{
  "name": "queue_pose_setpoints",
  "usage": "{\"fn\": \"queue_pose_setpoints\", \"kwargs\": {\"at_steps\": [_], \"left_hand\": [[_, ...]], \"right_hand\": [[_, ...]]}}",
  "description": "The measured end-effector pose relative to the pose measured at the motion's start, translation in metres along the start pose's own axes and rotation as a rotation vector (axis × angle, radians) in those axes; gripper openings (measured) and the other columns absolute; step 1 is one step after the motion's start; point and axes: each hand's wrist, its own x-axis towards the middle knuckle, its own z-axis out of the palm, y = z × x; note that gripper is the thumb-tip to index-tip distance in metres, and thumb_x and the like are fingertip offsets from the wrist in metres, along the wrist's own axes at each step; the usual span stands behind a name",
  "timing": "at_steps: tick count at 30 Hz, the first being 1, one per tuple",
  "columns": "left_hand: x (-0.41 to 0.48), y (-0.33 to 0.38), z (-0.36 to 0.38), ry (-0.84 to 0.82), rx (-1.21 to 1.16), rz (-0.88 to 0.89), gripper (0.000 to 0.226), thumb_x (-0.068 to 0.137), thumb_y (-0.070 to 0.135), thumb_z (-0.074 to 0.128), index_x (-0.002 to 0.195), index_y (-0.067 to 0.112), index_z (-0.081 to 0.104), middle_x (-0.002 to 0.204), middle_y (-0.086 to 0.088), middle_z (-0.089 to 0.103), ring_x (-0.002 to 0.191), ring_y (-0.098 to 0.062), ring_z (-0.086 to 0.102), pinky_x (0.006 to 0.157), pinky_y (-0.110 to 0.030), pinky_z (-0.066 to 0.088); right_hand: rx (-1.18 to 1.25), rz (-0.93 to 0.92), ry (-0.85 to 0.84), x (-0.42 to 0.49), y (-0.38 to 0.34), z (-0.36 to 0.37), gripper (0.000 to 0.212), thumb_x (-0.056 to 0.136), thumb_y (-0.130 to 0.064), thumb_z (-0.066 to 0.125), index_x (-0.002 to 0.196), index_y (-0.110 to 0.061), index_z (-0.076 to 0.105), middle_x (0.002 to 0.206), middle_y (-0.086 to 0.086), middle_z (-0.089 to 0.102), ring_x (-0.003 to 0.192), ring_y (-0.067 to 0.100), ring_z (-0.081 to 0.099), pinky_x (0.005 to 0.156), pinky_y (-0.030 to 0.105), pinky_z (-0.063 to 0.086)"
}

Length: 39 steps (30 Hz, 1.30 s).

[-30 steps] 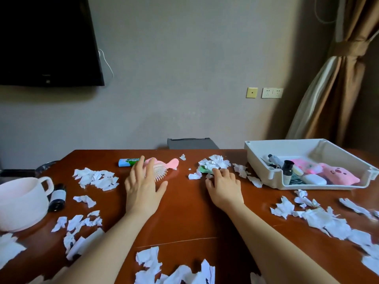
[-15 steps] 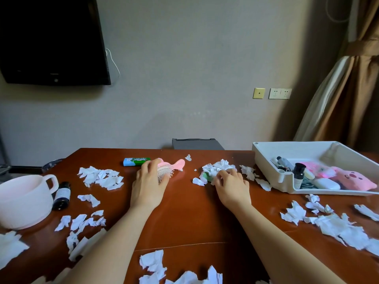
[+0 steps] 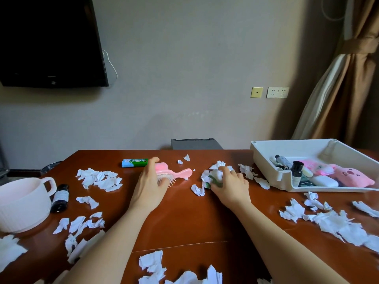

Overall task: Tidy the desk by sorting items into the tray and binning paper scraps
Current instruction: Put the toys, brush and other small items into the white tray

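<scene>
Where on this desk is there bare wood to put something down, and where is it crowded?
Bare wood lies in the near middle, bordered by the left hand, right hand and front scraps. A smaller patch lies between the right hand and the tray's front. Crowded: beside the mug, and the right front.

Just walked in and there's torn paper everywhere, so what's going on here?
A person is tidying the desk. Their left hand grips the pink hairbrush, while the right hand curls round a clump of paper scraps with a small green item in it. The white tray already holds bottles and a pink plush. More scraps, a gum pack, a dark bottle and a mug lie on the desk.
</scene>
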Motion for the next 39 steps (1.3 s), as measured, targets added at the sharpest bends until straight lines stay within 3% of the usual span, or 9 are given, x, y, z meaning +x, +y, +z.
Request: {"fn": "queue_pose_setpoints", "kwargs": {"at_steps": [3, 9, 12, 17, 22, 28, 31, 35, 39], "left_hand": [[-0.001, 0.002, 0.0, -0.024, 0.013, -0.023, 0.07, 0.088, 0.013, 0.059, 0.145, 0.026, 0.022, 0.147, -0.007, 0.037, 0.133, -0.025, 0.04, 0.101, -0.04, 0.044], [-0.003, 0.004, -0.001, -0.027, 0.098, 0.095, 0.047, 0.089, 0.012, 0.054, 0.131, 0.027, 0.04, 0.14, 0.001, 0.038, 0.131, -0.019, 0.036, 0.1, -0.032, 0.04], [-0.007, 0.005, -0.003, -0.071, 0.069, 0.176, 0.04, 0.089, 0.017, 0.055, 0.125, 0.029, 0.042, 0.136, 0.005, 0.039, 0.127, -0.015, 0.037, 0.098, -0.029, 0.036], [-0.015, 0.009, -0.007, -0.082, 0.037, 0.283, 0.027, 0.095, 0.034, 0.046, 0.119, 0.023, 0.044, 0.124, 0.006, 0.048, 0.109, -0.008, 0.043, 0.089, -0.025, 0.033], [-0.021, 0.012, -0.01, -0.082, 0.053, 0.277, 0.033, 0.092, 0.03, 0.054, 0.121, 0.022, 0.041, 0.123, 0.0, 0.057, 0.11, -0.017, 0.055, 0.09, -0.031, 0.048], [-0.019, 0.021, -0.022, -0.111, 0.397, 0.252, 0.048, 0.093, 0.041, 0.049, 0.138, 0.031, 0.038, 0.143, 0.006, 0.039, 0.133, -0.015, 0.033, 0.107, -0.034, 0.03], [-0.019, 0.026, -0.028, -0.121, 0.588, 0.226, 0.053, 0.092, 0.045, 0.049, 0.141, 0.033, 0.033, 0.139, 0.002, 0.042, 0.128, -0.019, 0.038, 0.104, -0.035, 0.033], [-0.017, 0.035, -0.029, -0.165, 0.608, 0.171, 0.048, 0.09, 0.037, 0.057, 0.133, 0.03, 0.039, 0.132, -0.002, 0.051, 0.122, -0.021, 0.049, 0.098, -0.033, 0.041], [-0.032, 0.068, -0.034, -0.216, 0.468, 0.192, 0.029, 0.088, 0.023, 0.059, 0.114, 0.024, 0.045, 0.115, -0.003, 0.055, 0.106, -0.022, 0.053, 0.077, -0.028, 0.042]], "right_hand": [[0.102, -0.017, -0.001, 0.0, 0.001, -0.001, 0.052, 0.088, -0.03, 0.052, 0.137, -0.024, 0.035, 0.118, 0.006, 0.06, 0.113, 0.028, 0.05, 0.096, 0.038, 0.035], [0.399, -0.002, 0.047, -0.004, 0.003, -0.004, 0.06, 0.085, -0.008, 0.05, 0.139, -0.022, 0.03, 0.121, 0.011, 0.062, 0.105, 0.033, 0.061, 0.091, 0.045, 0.05], [0.473, 0.039, 0.082, -0.003, 0.004, -0.002, 0.054, 0.086, -0.008, 0.05, 0.137, -0.016, 0.035, 0.117, 0.01, 0.064, 0.101, 0.028, 0.062, 0.083, 0.036, 0.052], [0.415, 0.083, 0.122, -0.002, 0.007, -0.002, 0.009, 0.089, -0.007, 0.046, 0.086, -0.01, 0.054, 0.079, 0.002, 0.056, 0.074, 0.022, 0.055, 0.056, 0.021, 0.038], [0.34, 0.116, 0.148, -0.002, 0.004, -0.016, 0.013, 0.091, -0.015, 0.049, 0.101, -0.009, 0.056, 0.091, 0.004, 0.061, 0.084, 0.026, 0.064, 0.075, 0.039, 0.056], [0.262, 0.074, 0.155, -0.006, 0.009, -0.042, 0.017, 0.087, -0.007, 0.051, 0.103, -0.008, 0.056, 0.105, 0.016, 0.066, 0.094, 0.036, 0.06, 0.075, 0.041, 0.052], [0.283, 0.069, 0.151, -0.011, 0.01, -0.053, 0.018, 0.088, -0.008, 0.053, 0.105, -0.009, 0.056, 0.108, 0.017, 0.065, 0.096, 0.035, 0.06, 0.077, 0.045, 0.053], [0.339, -0.001, 0.158, -0.013, 0.009, -0.066, 0.017, 0.088, -0.008, 0.054, 0.104, -0.007, 0.052, 0.106, 0.015, 0.065, 0.085, 0.028, 0.058, 0.064, 0.033, 0.046], [0.391, -0.058, 0.195, -0.035, 0.03, -0.106, 0.044, 0.085, 0.007, 0.05, 0.124, -0.012, 0.043, 0.124, 0.017, 0.059, 0.109, 0.035, 0.057, 0.078, 0.044, 0.054]]}}
